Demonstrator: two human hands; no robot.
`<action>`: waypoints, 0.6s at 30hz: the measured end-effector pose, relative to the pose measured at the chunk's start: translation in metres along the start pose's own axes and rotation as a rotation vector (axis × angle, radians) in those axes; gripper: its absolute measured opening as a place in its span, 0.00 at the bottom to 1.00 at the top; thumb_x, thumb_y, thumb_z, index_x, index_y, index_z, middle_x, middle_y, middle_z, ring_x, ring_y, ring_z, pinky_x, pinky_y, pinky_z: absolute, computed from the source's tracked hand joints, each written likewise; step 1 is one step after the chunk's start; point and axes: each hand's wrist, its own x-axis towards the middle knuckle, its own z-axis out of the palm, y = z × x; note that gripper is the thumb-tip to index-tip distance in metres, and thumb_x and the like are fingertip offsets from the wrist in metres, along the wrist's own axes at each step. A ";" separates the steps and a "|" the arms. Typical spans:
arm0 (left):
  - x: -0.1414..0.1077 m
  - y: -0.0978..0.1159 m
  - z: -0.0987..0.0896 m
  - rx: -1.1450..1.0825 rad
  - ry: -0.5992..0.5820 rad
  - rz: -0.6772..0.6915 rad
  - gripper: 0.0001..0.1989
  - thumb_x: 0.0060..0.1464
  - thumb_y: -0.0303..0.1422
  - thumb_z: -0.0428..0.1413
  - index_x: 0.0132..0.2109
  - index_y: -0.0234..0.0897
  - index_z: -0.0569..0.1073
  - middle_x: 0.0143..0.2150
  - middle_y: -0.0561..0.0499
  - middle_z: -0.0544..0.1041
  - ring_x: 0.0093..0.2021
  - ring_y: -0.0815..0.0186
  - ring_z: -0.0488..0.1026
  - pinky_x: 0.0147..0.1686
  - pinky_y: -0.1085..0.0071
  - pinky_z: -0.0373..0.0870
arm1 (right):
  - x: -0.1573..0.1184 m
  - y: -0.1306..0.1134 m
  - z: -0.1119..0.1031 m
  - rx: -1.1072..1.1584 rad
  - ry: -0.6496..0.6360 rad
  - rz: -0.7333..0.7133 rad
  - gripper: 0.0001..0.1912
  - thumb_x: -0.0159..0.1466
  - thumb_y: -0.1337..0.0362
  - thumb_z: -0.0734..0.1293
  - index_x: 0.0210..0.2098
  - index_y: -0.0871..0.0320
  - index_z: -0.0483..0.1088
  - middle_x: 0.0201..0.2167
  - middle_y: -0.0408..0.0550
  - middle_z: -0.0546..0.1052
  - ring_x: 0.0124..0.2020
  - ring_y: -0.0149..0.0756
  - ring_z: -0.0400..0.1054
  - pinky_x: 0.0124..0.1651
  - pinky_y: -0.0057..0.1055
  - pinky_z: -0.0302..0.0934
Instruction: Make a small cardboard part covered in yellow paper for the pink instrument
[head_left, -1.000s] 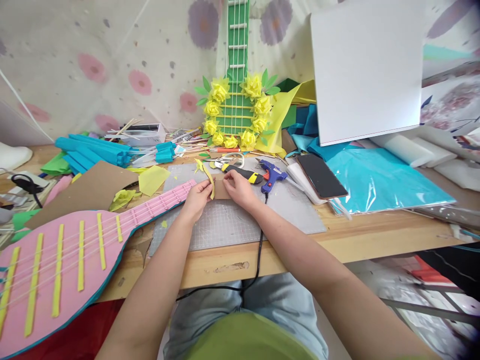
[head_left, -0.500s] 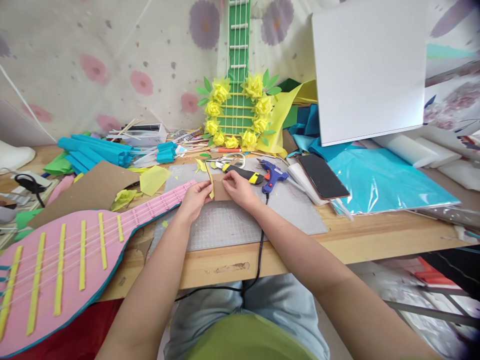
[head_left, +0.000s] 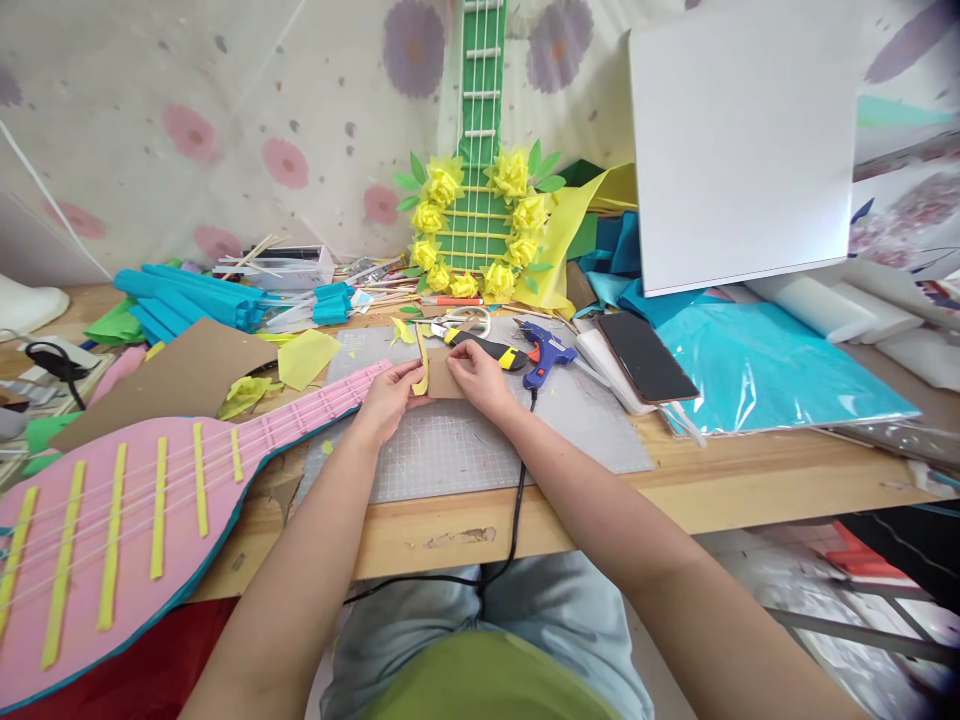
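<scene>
Through the head view, I see the left hand (head_left: 394,398) with its fingers pinched narrow on a thin yellow strip (head_left: 423,365); whether they also grip the cardboard piece (head_left: 444,382) beside it, I cannot tell. The right hand (head_left: 480,378) holds that cardboard, fingers closed on its upper part, over the grey mat (head_left: 465,455) on the bench (head_left: 750,475). Just beyond I see a knife (head_left: 487,348), with a blue glue gun (head_left: 551,348) near the right hand.

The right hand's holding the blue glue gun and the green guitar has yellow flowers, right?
No, the head view shows the right hand holding brown cardboard; the glue gun lies on the mat. The green guitar does have yellow flowers.
</scene>
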 end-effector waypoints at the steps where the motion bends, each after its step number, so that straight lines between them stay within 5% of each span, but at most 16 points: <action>1: 0.000 0.000 0.000 -0.001 0.005 0.003 0.13 0.47 0.32 0.57 0.42 0.33 0.76 0.39 0.46 0.78 0.40 0.63 0.75 0.41 0.63 0.74 | 0.000 0.000 0.000 0.005 0.003 0.007 0.05 0.56 0.62 0.59 0.30 0.56 0.63 0.34 0.45 0.73 0.36 0.35 0.66 0.41 0.31 0.57; 18: 0.005 -0.003 0.003 -0.014 -0.013 -0.041 0.06 0.44 0.29 0.61 0.31 0.29 0.77 0.32 0.46 0.78 0.38 0.63 0.75 0.42 0.62 0.73 | 0.002 0.003 0.000 0.027 0.028 0.043 0.05 0.56 0.61 0.59 0.29 0.55 0.61 0.31 0.43 0.72 0.34 0.35 0.65 0.38 0.31 0.57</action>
